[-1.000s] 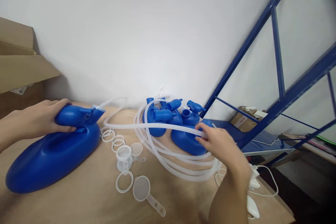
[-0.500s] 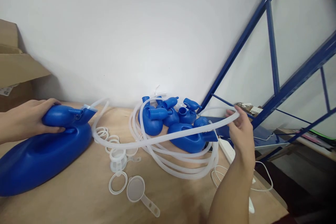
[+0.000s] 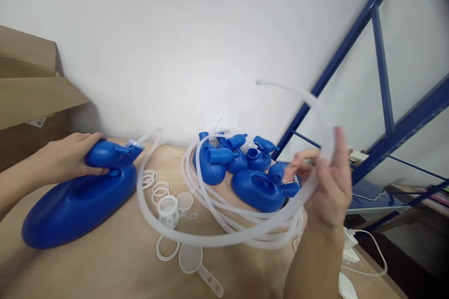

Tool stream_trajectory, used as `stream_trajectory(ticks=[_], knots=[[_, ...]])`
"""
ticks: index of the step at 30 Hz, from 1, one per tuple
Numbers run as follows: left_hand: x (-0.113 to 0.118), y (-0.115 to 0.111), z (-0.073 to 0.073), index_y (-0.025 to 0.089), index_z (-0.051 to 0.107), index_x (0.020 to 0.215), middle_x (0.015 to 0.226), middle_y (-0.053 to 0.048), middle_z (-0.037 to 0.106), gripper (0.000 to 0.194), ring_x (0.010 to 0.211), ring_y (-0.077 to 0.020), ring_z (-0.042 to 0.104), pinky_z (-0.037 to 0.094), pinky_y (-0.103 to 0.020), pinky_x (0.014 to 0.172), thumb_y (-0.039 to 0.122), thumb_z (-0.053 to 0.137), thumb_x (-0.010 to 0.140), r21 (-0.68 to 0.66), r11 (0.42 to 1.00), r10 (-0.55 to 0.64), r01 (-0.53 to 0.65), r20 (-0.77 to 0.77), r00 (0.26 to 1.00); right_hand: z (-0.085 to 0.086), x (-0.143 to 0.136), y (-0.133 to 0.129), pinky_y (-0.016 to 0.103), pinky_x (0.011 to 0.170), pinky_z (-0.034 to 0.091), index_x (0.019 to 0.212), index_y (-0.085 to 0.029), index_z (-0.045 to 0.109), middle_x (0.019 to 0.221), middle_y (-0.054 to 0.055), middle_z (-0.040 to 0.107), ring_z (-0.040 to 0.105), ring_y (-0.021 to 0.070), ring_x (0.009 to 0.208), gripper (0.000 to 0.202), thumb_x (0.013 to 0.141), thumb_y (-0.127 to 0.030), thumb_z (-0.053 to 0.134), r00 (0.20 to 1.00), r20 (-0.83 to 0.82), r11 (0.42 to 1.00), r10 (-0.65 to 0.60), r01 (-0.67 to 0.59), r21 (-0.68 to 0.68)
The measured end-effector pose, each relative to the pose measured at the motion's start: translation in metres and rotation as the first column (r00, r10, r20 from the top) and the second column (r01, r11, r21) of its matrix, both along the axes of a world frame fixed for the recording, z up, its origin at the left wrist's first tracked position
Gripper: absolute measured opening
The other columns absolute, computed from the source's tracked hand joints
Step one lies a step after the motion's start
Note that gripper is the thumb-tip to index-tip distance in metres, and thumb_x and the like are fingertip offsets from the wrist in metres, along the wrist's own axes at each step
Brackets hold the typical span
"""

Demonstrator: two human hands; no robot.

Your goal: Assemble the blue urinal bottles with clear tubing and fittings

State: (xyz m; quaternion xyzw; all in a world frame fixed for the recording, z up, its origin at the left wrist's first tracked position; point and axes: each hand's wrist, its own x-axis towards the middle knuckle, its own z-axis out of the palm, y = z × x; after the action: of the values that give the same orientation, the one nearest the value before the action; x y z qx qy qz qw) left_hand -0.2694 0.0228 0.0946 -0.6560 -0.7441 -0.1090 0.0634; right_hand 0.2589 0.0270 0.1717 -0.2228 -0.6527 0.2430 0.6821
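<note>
At the left, my left hand point(image 3: 73, 161) grips the rounded blue cap point(image 3: 105, 155) hanging beside the neck of a large blue urinal bottle point(image 3: 80, 205), which lies on its side. From the bottle's mouth a translucent corrugated hose point(image 3: 210, 240) loops across the table to the right. My right hand point(image 3: 329, 187), slightly blurred, has the hose running between its thumb and fingers, some of which are raised. Above it the free end of the hose curves up and leftward in front of the wall.
Several smaller-looking blue bottles point(image 3: 257, 189) stand and lie near the wall, beside a coil of hose point(image 3: 270, 244). Strainer-like white lids point(image 3: 191, 258) and rings point(image 3: 167, 247) are on the wooden table point(image 3: 133, 275). A cardboard box point(image 3: 31, 98) is at left, a blue metal frame point(image 3: 384, 70) at right.
My right hand has turned upward on the hose, swinging its free end up in front of the wall. The hose's middle now sags lower. My left hand stays on the bottle's cap.
</note>
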Motion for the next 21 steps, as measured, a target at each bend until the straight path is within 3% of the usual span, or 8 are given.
stream_trajectory(ticks=[1, 3, 5, 6, 9, 13, 16, 21], knots=[[0.000, 0.000, -0.001, 0.018, 0.061, 0.128, 0.129, -0.019, 0.068, 0.082, 0.120, -0.0445, 0.062, 0.046, -0.059, 0.101, 0.077, 0.060, 0.071, -0.031, 1.000, 0.002, -0.003, -0.027, 1.000, -0.002, -0.008, 0.002, 0.031, 0.048, 0.051, 0.152, -0.038, 0.045, 0.083, -0.002, 0.068, 0.065, 0.0166, 0.052, 0.060, 0.097, -0.040, 0.067, 0.999, 0.050, 1.000, 0.017, -0.016, -0.025], [0.002, 0.000, -0.002, 0.016, 0.053, 0.140, 0.138, -0.023, 0.064, 0.090, 0.130, -0.0467, 0.055, 0.022, -0.077, 0.113, 0.074, 0.061, 0.073, -0.016, 1.000, -0.023, 0.022, -0.077, 0.997, -0.008, -0.018, 0.009, 0.030, 0.051, 0.052, 0.155, -0.034, 0.042, 0.087, -0.001, 0.070, 0.068, 0.0164, 0.054, 0.061, 0.098, -0.042, 0.064, 0.993, 0.110, 0.998, 0.041, -0.035, -0.054], [0.009, -0.002, -0.002, 0.016, 0.039, 0.155, 0.147, -0.024, 0.058, 0.099, 0.138, -0.0452, 0.050, 0.000, -0.083, 0.114, 0.073, 0.060, 0.076, 0.107, 0.989, -0.087, 0.097, -0.092, 0.992, -0.014, -0.025, 0.017, 0.030, 0.050, 0.052, 0.155, -0.033, 0.040, 0.092, 0.001, 0.072, 0.071, 0.0171, 0.057, 0.060, 0.100, -0.046, 0.061, 0.987, 0.152, 0.997, 0.059, -0.051, -0.059], [0.014, -0.004, -0.001, 0.018, 0.031, 0.160, 0.153, -0.023, 0.054, 0.103, 0.141, -0.0437, 0.048, -0.003, -0.082, 0.116, 0.074, 0.058, 0.078, 0.175, 0.974, -0.128, 0.142, -0.086, 0.988, -0.017, -0.027, 0.021, 0.030, 0.050, 0.052, 0.154, -0.032, 0.040, 0.095, 0.003, 0.073, 0.072, 0.0178, 0.059, 0.059, 0.101, -0.048, 0.060, 0.982, 0.173, 0.996, 0.074, -0.065, -0.061], [0.036, -0.010, 0.004, 0.020, 0.022, 0.165, 0.159, -0.020, 0.048, 0.104, 0.142, -0.0382, 0.050, 0.004, -0.071, 0.124, 0.082, 0.049, 0.086, 0.324, 0.917, -0.238, 0.232, -0.023, 0.971, -0.026, -0.032, 0.031, 0.030, 0.051, 0.052, 0.152, -0.031, 0.041, 0.102, 0.006, 0.075, 0.074, 0.0193, 0.064, 0.056, 0.102, -0.052, 0.056, 0.973, 0.198, 0.992, 0.122, -0.115, -0.045], [0.072, -0.017, 0.002, 0.028, 0.027, 0.164, 0.162, -0.010, 0.049, 0.093, 0.143, -0.0341, 0.052, 0.003, -0.061, 0.130, 0.083, 0.046, 0.091, 0.304, 0.873, -0.426, 0.382, 0.093, 0.900, -0.035, -0.035, 0.038, 0.030, 0.051, 0.052, 0.148, -0.035, 0.041, 0.110, 0.007, 0.076, 0.076, 0.0201, 0.067, 0.053, 0.101, -0.055, 0.056, 0.972, 0.166, 0.986, 0.165, -0.160, -0.043], [0.098, -0.017, -0.009, 0.035, 0.002, 0.168, 0.173, -0.007, 0.027, 0.089, 0.154, -0.0330, 0.038, 0.007, -0.059, 0.132, 0.070, 0.046, 0.099, 0.294, 0.827, -0.527, 0.479, 0.109, 0.843, -0.040, -0.034, 0.044, 0.029, 0.048, 0.050, 0.149, -0.036, 0.036, 0.111, 0.008, 0.076, 0.076, 0.0213, 0.065, 0.059, 0.099, -0.061, 0.056, 0.957, 0.197, 0.974, 0.213, -0.193, -0.118], [0.120, -0.011, -0.023, 0.034, -0.021, 0.164, 0.177, -0.013, -0.005, 0.105, 0.159, -0.0442, 0.018, 0.023, -0.068, 0.126, 0.062, 0.055, 0.097, 0.560, 0.739, -0.482, 0.375, 0.051, 0.875, -0.050, -0.023, 0.056, 0.027, 0.044, 0.047, 0.147, -0.039, 0.035, 0.108, 0.006, 0.076, 0.073, 0.0198, 0.057, 0.061, 0.096, -0.064, 0.057, 0.939, 0.161, 0.941, 0.304, -0.270, -0.202]])
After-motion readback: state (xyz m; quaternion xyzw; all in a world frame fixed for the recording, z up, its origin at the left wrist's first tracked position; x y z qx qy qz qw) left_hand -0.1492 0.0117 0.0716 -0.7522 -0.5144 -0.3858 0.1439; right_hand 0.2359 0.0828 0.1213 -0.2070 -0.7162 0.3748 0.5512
